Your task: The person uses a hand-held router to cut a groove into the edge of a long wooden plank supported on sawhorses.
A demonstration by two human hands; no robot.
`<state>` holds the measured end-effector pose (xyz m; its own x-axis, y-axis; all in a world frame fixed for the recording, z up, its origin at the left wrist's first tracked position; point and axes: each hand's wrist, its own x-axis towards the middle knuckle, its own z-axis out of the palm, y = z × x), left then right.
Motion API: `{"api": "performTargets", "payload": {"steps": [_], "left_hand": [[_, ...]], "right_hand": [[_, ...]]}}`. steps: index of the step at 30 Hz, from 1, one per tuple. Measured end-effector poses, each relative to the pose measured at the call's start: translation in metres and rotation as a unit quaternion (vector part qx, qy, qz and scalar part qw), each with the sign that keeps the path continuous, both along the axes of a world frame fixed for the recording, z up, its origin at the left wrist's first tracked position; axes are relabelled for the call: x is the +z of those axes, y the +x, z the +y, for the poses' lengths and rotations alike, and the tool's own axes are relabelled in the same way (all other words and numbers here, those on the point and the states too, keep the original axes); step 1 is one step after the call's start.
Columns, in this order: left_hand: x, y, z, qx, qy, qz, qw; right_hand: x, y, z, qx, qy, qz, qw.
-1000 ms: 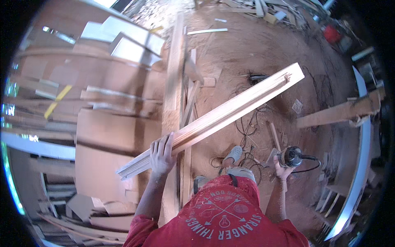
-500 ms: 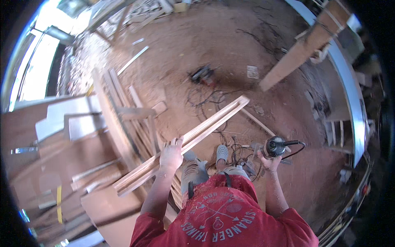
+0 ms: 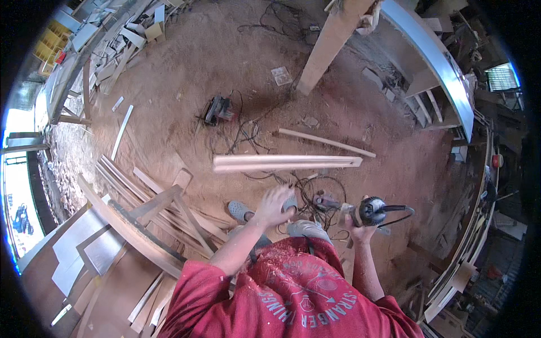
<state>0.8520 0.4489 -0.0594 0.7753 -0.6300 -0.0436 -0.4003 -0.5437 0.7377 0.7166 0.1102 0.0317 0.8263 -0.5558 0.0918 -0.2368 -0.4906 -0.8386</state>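
In my right hand (image 3: 359,230) is a corded trim router (image 3: 373,212) with a round black motor housing, fingers wrapped around its body; its cord leads off to the right. My left hand (image 3: 276,204) is empty, fingers apart and slightly blurred, in front of my body. Beyond that hand, and apart from it, is a long grooved wooden piece (image 3: 287,163), roughly crosswise and smeared by motion. Whether it rests on the floor or is still falling I cannot tell.
A power tool (image 3: 217,110) with a dark body lies on the floor ahead, near tangled cords (image 3: 318,188). A thin wooden strip (image 3: 327,142) lies beyond the grooved piece. Long boards (image 3: 146,191) and a wooden frame (image 3: 129,225) are at left. A post (image 3: 332,45) stands at upper right.
My left hand has let go of the grooved wooden piece, which has moved away and turned to lie crosswise. The view has turned to the right; the router stays in my right hand.
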Motion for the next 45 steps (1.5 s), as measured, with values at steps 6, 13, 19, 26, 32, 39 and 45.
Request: {"api": "performTargets", "payload": {"steps": [6,13,19,26,32,39,45], "left_hand": [[-0.066,-0.092,0.120,0.035,0.299,0.339,0.891],[-0.065,-0.169,0.072,0.039,0.071,0.302,0.950],[-0.106,-0.195,0.195,0.154,0.314,0.281,0.894],[-0.069,-0.196,0.054,0.076,-0.045,0.329,0.940],[-0.096,-0.229,0.130,0.113,0.051,0.279,0.952],[0.036,-0.185,0.107,0.469,-0.207,0.373,0.773],[0.167,-0.211,0.182,0.763,-0.010,0.070,0.642]], "right_hand": [[-0.029,-0.019,-0.030,0.066,-0.095,0.092,0.989],[-0.053,0.034,-0.050,0.167,-0.137,0.220,0.951],[-0.030,0.081,-0.034,0.188,-0.047,0.072,0.978],[-0.042,0.104,-0.044,0.175,0.081,0.026,0.981],[-0.038,0.130,-0.051,0.297,-0.024,0.059,0.953],[0.005,0.168,-0.012,0.356,0.139,-0.055,0.923],[0.037,0.189,0.043,0.456,0.191,0.001,0.869]]}}
